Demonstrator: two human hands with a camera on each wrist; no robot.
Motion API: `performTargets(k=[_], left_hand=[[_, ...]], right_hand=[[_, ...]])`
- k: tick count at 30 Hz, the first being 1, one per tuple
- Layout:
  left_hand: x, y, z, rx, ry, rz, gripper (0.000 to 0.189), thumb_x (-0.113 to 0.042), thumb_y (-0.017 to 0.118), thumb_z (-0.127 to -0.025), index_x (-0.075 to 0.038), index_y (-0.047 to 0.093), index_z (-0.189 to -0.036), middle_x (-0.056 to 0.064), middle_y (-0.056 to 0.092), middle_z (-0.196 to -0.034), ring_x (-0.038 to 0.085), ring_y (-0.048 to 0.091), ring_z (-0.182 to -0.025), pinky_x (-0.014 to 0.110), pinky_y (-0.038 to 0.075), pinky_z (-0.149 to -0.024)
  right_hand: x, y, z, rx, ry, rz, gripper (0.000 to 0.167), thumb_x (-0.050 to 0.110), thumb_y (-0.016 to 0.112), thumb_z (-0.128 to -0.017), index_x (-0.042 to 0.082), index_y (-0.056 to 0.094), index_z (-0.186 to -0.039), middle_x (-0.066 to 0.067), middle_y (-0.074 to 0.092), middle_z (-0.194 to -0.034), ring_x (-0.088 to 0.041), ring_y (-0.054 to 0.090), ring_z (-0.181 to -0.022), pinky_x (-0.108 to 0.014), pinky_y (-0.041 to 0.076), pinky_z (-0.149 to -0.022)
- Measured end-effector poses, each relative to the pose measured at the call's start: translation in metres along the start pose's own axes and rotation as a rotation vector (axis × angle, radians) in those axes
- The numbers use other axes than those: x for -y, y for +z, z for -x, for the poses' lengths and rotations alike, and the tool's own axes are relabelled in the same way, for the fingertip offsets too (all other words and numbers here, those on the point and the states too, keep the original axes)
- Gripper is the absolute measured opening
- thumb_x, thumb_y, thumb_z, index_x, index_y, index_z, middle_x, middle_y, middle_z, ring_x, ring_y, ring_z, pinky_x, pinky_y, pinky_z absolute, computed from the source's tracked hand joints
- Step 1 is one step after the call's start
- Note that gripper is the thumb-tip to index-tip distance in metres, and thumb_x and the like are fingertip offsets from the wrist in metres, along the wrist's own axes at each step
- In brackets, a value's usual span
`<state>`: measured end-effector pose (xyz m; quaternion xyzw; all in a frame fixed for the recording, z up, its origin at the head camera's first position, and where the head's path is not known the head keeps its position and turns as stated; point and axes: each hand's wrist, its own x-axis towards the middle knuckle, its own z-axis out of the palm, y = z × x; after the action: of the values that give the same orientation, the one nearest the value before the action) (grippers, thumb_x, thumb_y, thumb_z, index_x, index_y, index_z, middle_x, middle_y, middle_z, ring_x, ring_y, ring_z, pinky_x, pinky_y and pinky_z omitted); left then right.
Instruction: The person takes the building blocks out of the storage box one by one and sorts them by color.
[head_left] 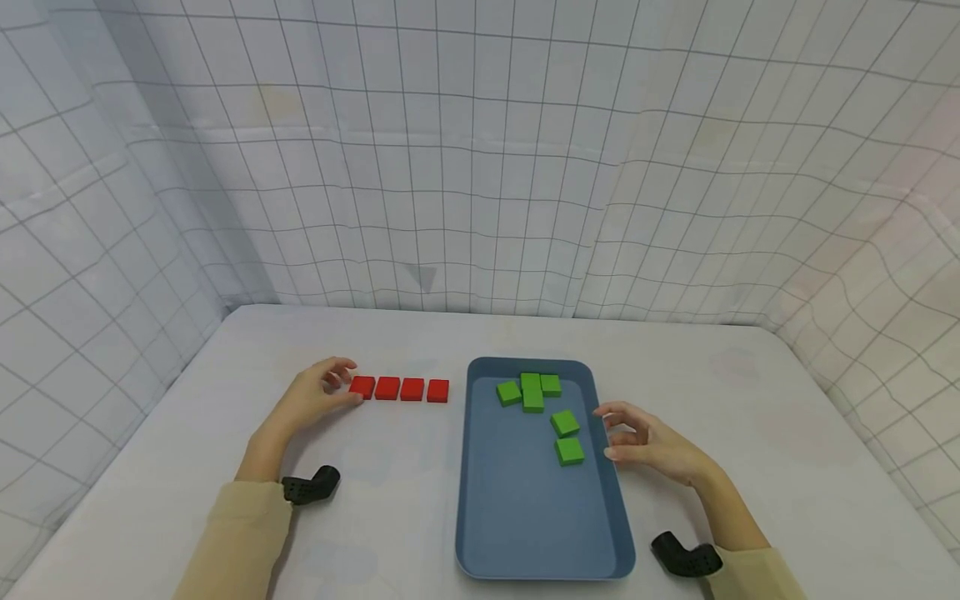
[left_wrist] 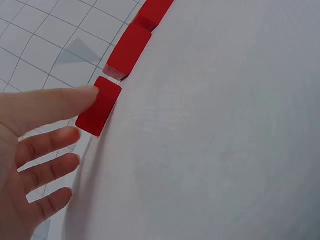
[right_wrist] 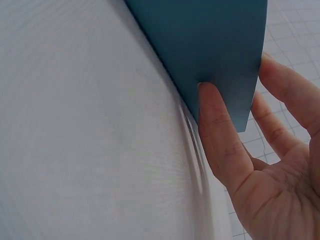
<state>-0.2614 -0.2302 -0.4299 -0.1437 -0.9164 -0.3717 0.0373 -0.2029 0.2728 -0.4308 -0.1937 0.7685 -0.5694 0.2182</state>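
Note:
My left hand [head_left: 317, 392] reaches to the left end of a row of red blocks. Its thumb lies against the near side of the leftmost red block [head_left: 362, 387], overlapping it in the left wrist view. The other fingers spread beyond the block, with a gap visible in the head view; the index finger is hidden in the left wrist view. At the right side of a blue tray [head_left: 517, 521], my right hand [head_left: 648, 443] has loosely bent fingers. Its thumb touches the tray's outer wall [right_wrist: 220, 55] in the right wrist view. Several green blocks [head_left: 569, 452] lie inside the tray.
More red blocks [head_left: 412, 389] continue the row toward the tray's left edge, with small gaps between them. A white cloth surface [head_left: 375, 533] lies beneath everything. Grid-patterned white curtains [head_left: 480, 167] enclose the back and sides. Black wrist-worn devices [head_left: 311, 486] sit at both sleeves.

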Motion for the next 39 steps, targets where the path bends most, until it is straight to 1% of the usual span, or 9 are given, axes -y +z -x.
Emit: performTargets(k=[2,4,9,18,22,27,33,35,39], left_hand=[[-0.004,0.001,0.000,-0.017,0.013,0.004,0.046,-0.014,0.073,-0.077,0.002,0.053,-0.116,0.017,0.057,-0.101,0.031,0.053,-0.091,0.044,0.044,-0.078],[-0.010,0.002,-0.001,-0.033,0.047,0.010,0.045,-0.013,0.072,-0.078,0.003,0.054,-0.116,0.018,0.057,-0.102,0.031,0.053,-0.091,0.043,0.044,-0.077],[-0.034,0.009,-0.006,-0.041,0.127,0.050,0.042,-0.010,0.071,-0.078,0.003,0.055,-0.114,0.019,0.058,-0.101,0.030,0.053,-0.091,0.044,0.044,-0.079],[-0.077,0.033,-0.009,-0.029,0.296,0.083,0.038,-0.007,0.072,-0.077,0.000,0.057,-0.111,0.016,0.059,-0.098,0.030,0.055,-0.089,0.044,0.047,-0.075],[-0.094,0.048,-0.009,-0.003,0.364,0.113,0.037,-0.007,0.072,-0.076,0.000,0.058,-0.109,0.014,0.060,-0.098,0.031,0.055,-0.087,0.043,0.048,-0.073],[-0.111,0.067,-0.009,0.061,0.426,0.151,0.036,-0.006,0.072,-0.076,0.000,0.058,-0.108,0.015,0.059,-0.099,0.030,0.055,-0.088,0.042,0.048,-0.075],[-0.128,0.088,-0.008,0.136,0.518,0.112,0.035,-0.008,0.070,-0.078,0.001,0.056,-0.110,0.014,0.058,-0.100,0.028,0.056,-0.089,0.037,0.048,-0.077],[-0.133,0.095,-0.008,0.159,0.533,0.113,0.036,-0.008,0.070,-0.079,0.002,0.056,-0.110,0.015,0.059,-0.101,0.028,0.056,-0.090,0.038,0.048,-0.078],[-0.142,0.106,-0.007,0.210,0.526,0.118,0.037,-0.011,0.070,-0.079,0.002,0.056,-0.111,0.014,0.059,-0.103,0.028,0.055,-0.091,0.039,0.047,-0.080]], right_hand=[[0.000,0.000,0.000,0.002,0.001,-0.001,0.058,0.008,0.061,-0.086,0.000,0.031,-0.135,-0.026,0.032,-0.126,-0.020,0.052,-0.097,-0.033,0.050,-0.079],[0.000,0.000,0.000,0.003,0.000,-0.001,0.058,0.008,0.061,-0.086,0.000,0.031,-0.135,-0.025,0.032,-0.126,-0.021,0.052,-0.097,-0.033,0.050,-0.079],[0.001,0.000,0.000,0.006,-0.003,-0.010,0.058,0.007,0.062,-0.086,0.000,0.031,-0.135,-0.026,0.032,-0.126,-0.019,0.053,-0.096,-0.032,0.050,-0.078],[0.000,0.000,0.000,0.013,-0.019,-0.023,0.057,0.006,0.061,-0.086,-0.001,0.032,-0.135,-0.026,0.031,-0.125,-0.017,0.054,-0.093,-0.032,0.050,-0.077],[0.000,0.000,0.000,0.008,-0.014,-0.013,0.058,0.007,0.061,-0.086,0.000,0.032,-0.135,-0.026,0.032,-0.125,-0.019,0.052,-0.097,-0.032,0.050,-0.079],[-0.001,0.000,0.000,-0.002,-0.010,0.008,0.057,0.009,0.061,-0.086,0.001,0.032,-0.135,-0.025,0.033,-0.126,-0.024,0.048,-0.104,-0.032,0.049,-0.081],[-0.001,0.000,-0.001,0.010,-0.009,-0.013,0.058,0.008,0.061,-0.086,0.000,0.031,-0.135,-0.026,0.032,-0.126,-0.021,0.053,-0.098,-0.032,0.050,-0.079],[-0.001,0.000,-0.001,0.010,-0.008,-0.017,0.058,0.008,0.061,-0.086,0.000,0.031,-0.135,-0.027,0.031,-0.126,-0.020,0.053,-0.097,-0.032,0.050,-0.079],[-0.001,0.000,-0.001,0.010,-0.003,-0.025,0.058,0.008,0.061,-0.086,0.000,0.031,-0.136,-0.027,0.031,-0.127,-0.019,0.054,-0.096,-0.032,0.050,-0.079]])
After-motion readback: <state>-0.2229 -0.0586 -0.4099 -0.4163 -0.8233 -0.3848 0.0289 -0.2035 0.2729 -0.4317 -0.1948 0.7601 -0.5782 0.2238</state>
